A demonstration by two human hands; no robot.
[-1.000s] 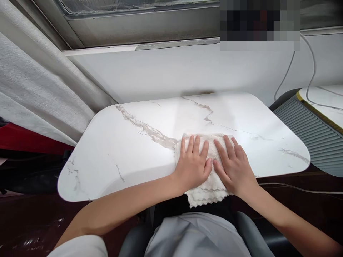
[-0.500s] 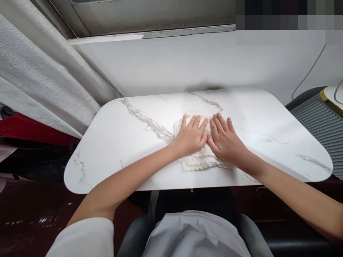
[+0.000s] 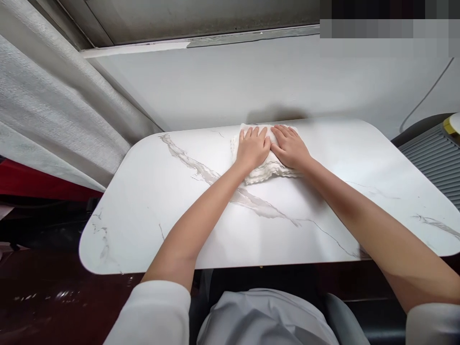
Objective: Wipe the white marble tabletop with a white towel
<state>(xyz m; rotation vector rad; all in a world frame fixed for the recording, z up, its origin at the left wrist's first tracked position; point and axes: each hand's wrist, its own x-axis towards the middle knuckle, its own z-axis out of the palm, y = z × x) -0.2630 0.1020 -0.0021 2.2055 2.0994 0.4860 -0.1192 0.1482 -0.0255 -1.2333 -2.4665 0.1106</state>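
Note:
A folded white cloth (image 3: 266,170) with a scalloped edge lies at the far edge of a white marble-patterned table (image 3: 151,201). My left hand (image 3: 252,147) lies flat on its left half, fingers stretched out and pointing away from me. My right hand (image 3: 289,146) lies flat on its right half, fingers angled toward the left hand. Both arms reach straight out over the tabletop. The hands cover most of the cloth.
A white wall (image 3: 223,86) rises right behind the table under a window frame (image 3: 187,19). A pale curtain (image 3: 50,120) hangs at the left. A grey ribbed unit (image 3: 434,158) stands at the right with a cable (image 3: 427,96) on the wall above it.
Both hands have slid the cloth away from me, from the table's near edge across the middle to its far edge. The hands stay flat on it throughout.

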